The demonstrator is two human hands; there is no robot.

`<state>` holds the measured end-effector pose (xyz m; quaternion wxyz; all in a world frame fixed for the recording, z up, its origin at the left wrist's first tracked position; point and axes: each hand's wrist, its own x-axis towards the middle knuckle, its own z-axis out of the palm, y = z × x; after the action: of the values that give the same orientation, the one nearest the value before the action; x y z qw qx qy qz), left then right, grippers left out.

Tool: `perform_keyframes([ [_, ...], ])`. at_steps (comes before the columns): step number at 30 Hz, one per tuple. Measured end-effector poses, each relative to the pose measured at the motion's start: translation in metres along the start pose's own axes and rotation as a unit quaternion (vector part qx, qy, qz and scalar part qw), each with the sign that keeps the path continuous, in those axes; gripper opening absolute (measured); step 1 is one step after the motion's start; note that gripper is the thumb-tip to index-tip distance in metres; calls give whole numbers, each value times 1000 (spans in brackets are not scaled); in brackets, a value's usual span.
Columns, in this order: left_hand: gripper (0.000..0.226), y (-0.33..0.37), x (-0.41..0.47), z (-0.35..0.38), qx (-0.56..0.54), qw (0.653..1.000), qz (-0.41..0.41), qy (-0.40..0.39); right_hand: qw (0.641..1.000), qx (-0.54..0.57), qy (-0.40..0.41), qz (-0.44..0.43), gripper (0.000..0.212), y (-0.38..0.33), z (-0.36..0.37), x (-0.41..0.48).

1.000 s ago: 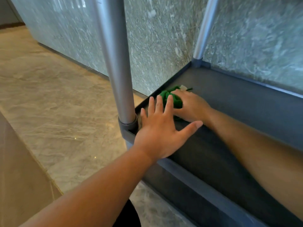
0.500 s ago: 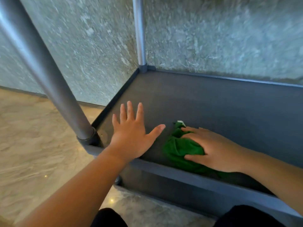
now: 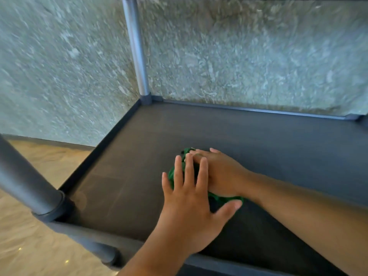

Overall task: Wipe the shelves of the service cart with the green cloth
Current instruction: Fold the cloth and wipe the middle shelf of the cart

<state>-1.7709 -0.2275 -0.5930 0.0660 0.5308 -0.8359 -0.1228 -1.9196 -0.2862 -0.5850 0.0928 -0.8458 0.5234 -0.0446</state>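
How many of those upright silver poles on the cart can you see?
2. The far pole stands at the shelf's back left corner; the near pole rises from its front left corner. Any right-side poles may be out of frame.

A single wide-angle view from the person's head looks forward and steeply down, from close above the near rim, onto a dark shelf (image 3: 258, 136) of the service cart. It faces the speckled stone wall (image 3: 239, 56) behind the cart. The near-left post (image 3: 23, 182) crosses the left edge and the far-left post (image 3: 137, 48) rises at upper centre. Both forearms enter from the bottom edge.
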Motion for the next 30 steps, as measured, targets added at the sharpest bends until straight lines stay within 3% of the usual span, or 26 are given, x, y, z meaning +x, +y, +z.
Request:
perform_keyframes([
  [7,101,-3,12,-3,30,996,-51,-67,981,31,65,179,66,75,-18,108],
  [11,107,-3,23,-3,22,991,-79,-104,963,-51,76,253,70,122,-23,147],
  [16,125,-5,31,-8,-10,987,-97,-130,915,-83,122,376,62,154,-23,166],
  [19,122,-7,35,-9,-13,985,-113,-128,924,-28,146,352,59,153,-24,165],
  [22,116,-6,34,-7,-12,987,-114,-114,942,50,121,310,55,142,-25,149],
  [30,110,-8,28,-5,7,996,-67,-60,965,51,100,236,63,68,-14,71],
])
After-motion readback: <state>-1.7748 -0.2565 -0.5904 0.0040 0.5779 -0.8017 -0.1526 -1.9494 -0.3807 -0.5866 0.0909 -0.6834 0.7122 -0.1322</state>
